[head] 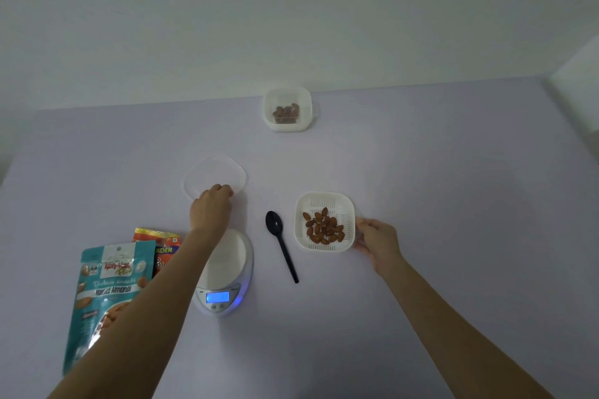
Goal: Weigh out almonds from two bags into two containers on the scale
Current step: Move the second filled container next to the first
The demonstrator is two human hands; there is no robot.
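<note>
Past the scale (227, 256), left hand (210, 208) pinches lid (215, 173); right hand (377, 241) holds container (346, 204).

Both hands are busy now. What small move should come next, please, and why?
Probably the left hand should lift the clear lid and carry it to the near container, which the right hand steadies. That container already holds almonds, stands off the empty scale, and is uncovered, so closing it seems the likely step.
</note>
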